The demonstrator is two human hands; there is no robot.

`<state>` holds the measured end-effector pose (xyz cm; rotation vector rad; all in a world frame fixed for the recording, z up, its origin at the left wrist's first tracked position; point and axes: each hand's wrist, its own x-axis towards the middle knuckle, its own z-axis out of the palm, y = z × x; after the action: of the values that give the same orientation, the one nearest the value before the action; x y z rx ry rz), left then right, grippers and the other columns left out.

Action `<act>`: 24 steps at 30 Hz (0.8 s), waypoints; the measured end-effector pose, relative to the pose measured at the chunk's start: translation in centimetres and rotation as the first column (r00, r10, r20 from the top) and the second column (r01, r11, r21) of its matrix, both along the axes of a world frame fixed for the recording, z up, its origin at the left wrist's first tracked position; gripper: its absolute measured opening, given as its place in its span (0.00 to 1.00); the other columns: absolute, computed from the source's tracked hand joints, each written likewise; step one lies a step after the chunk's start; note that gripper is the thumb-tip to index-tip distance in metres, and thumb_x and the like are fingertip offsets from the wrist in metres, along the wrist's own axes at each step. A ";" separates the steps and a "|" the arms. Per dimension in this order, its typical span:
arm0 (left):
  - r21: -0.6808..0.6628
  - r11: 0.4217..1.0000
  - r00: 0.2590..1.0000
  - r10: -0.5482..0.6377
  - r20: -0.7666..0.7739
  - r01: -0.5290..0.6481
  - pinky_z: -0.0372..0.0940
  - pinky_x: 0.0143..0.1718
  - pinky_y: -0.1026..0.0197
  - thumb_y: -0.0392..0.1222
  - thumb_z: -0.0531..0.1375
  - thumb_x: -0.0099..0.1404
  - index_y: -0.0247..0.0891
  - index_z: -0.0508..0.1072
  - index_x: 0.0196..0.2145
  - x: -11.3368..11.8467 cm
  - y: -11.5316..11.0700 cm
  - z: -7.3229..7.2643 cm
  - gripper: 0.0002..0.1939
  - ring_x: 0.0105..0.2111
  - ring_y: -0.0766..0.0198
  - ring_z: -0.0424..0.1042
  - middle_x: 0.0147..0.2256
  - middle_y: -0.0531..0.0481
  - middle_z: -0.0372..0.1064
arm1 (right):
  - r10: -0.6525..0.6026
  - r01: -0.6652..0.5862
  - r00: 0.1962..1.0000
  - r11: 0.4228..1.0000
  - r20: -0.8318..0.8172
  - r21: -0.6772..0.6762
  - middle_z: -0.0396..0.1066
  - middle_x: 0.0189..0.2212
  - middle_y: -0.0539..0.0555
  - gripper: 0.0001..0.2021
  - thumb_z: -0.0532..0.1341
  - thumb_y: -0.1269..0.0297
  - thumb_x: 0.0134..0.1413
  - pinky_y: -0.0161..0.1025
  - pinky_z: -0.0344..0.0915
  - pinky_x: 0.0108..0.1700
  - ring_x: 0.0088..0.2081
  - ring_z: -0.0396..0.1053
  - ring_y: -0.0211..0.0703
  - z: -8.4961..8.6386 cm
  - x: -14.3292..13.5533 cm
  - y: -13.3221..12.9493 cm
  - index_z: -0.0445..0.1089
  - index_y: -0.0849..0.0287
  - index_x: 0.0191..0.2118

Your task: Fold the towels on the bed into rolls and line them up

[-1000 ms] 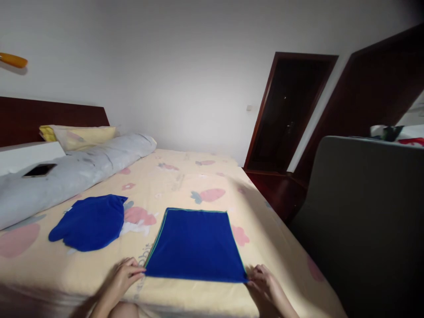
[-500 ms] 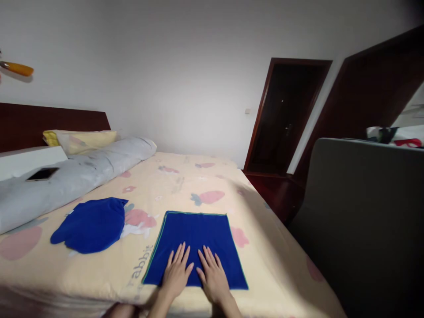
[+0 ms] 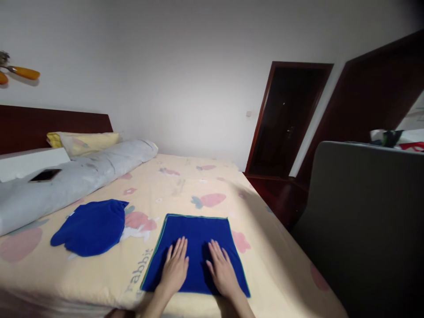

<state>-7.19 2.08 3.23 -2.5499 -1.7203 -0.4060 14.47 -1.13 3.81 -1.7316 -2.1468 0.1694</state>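
Note:
A blue cloth (image 3: 196, 229) with green-stitched edges lies flat and squared on the bed near its front edge. My left hand (image 3: 175, 267) is over the left half of the cloth, palm down, fingers stretched out. Over the right half is my right hand (image 3: 221, 268), likewise palm down with its fingers extended. Neither hand grips anything. Whether the palms press on the fabric or hover just above it, I cannot tell. To the left, a second blue cloth (image 3: 94, 227) lies crumpled, apart from both hands.
The bed (image 3: 179, 183) has a cream sheet with strawberry prints. A long grey rolled bundle (image 3: 96, 170) with a phone (image 3: 45, 175) on it lies along the left, by a yellow pillow (image 3: 96, 142). A dark grey panel (image 3: 361, 221) stands at the right; a dark door (image 3: 285, 119) is beyond.
My hands have moved apart, the right one shifting to the right and both slightly forward over the cloth. The camera view has tilted a little. The crumpled cloth has stayed put.

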 end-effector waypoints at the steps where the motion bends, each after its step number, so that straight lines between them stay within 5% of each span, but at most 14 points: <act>1: -0.008 0.999 0.999 -0.048 0.002 0.048 0.48 0.65 0.45 0.40 0.41 0.71 0.39 0.45 0.68 1.3 0.9 0.3 0.29 0.67 0.57 0.44 0.67 0.46 0.42 | 0.066 -0.066 0.998 0.997 -0.002 -0.026 0.42 0.68 0.54 0.28 0.41 0.52 0.67 0.51 0.45 0.68 0.69 0.41 0.46 0.6 -1.4 1.1 0.46 0.57 0.68; 5: -0.141 0.990 0.999 -0.035 -0.034 0.030 0.47 0.65 0.44 0.44 0.41 0.72 0.40 0.50 0.67 2.7 4.3 1.1 0.28 0.67 0.56 0.44 0.67 0.46 0.43 | 0.088 -0.086 0.996 0.989 0.015 -0.120 0.44 0.67 0.57 0.30 0.43 0.49 0.66 0.53 0.44 0.67 0.68 0.42 0.48 1.0 -2.9 4.3 0.50 0.58 0.67; 11: -0.166 0.972 0.983 0.149 -0.106 -0.165 0.42 0.65 0.42 0.52 0.40 0.72 0.45 0.50 0.67 -4.6 6.4 0.8 0.29 0.67 0.57 0.43 0.68 0.49 0.42 | -0.185 0.195 0.979 0.969 0.082 -0.152 0.43 0.68 0.55 0.34 0.43 0.42 0.63 0.55 0.39 0.68 0.69 0.40 0.47 -1.6 6.9 4.8 0.48 0.56 0.67; 14: -0.127 0.952 0.955 0.262 -0.142 -0.280 0.40 0.64 0.38 0.51 0.40 0.72 0.42 0.52 0.67 -5.9 6.8 0.5 0.29 0.67 0.54 0.44 0.68 0.46 0.42 | -0.269 0.288 0.955 0.943 0.124 -0.169 0.41 0.68 0.58 0.36 0.44 0.41 0.62 0.56 0.36 0.68 0.69 0.39 0.50 -1.5 9.4 5.2 0.46 0.60 0.68; 16: -0.064 0.952 0.949 0.289 -0.126 -0.298 0.41 0.64 0.37 0.47 0.40 0.71 0.39 0.52 0.67 -4.6 7.3 0.3 0.29 0.67 0.52 0.44 0.67 0.43 0.43 | -0.259 0.274 0.959 0.952 0.117 -0.136 0.39 0.68 0.60 0.36 0.43 0.42 0.63 0.55 0.36 0.68 0.69 0.38 0.50 -0.8 8.3 6.1 0.45 0.63 0.68; 19: -0.017 0.987 0.985 0.155 -0.080 -0.157 0.45 0.64 0.41 0.41 0.40 0.70 0.35 0.49 0.67 -0.6 8.7 0.0 0.29 0.67 0.53 0.44 0.67 0.42 0.43 | -0.075 0.079 0.996 0.993 0.052 -0.082 0.41 0.68 0.59 0.32 0.42 0.48 0.65 0.54 0.40 0.67 0.69 0.40 0.48 0.4 3.5 8.3 0.47 0.61 0.68; 22: -0.083 0.996 0.997 0.018 -0.074 -0.024 0.46 0.64 0.45 0.40 0.41 0.70 0.38 0.48 0.68 2.9 10.5 -0.2 0.29 0.67 0.56 0.43 0.68 0.44 0.43 | 0.123 -0.122 0.992 0.989 0.015 -0.080 0.44 0.68 0.55 0.27 0.43 0.54 0.66 0.51 0.45 0.67 0.69 0.41 0.45 0.8 -1.7 10.5 0.49 0.56 0.67; 24: -0.123 0.992 0.997 0.013 -0.078 -0.023 0.46 0.64 0.44 0.43 0.41 0.70 0.42 0.51 0.67 3.4 11.7 -0.3 0.28 0.67 0.57 0.44 0.68 0.46 0.44 | 0.153 -0.151 0.988 0.984 0.014 -0.096 0.46 0.68 0.55 0.27 0.44 0.54 0.66 0.51 0.45 0.66 0.68 0.42 0.45 0.6 -3.3 11.6 0.51 0.55 0.67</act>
<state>-3.75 13.77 2.92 -2.5938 -1.7937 -0.2034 11.19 10.49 4.42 -1.6258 -2.3219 0.2991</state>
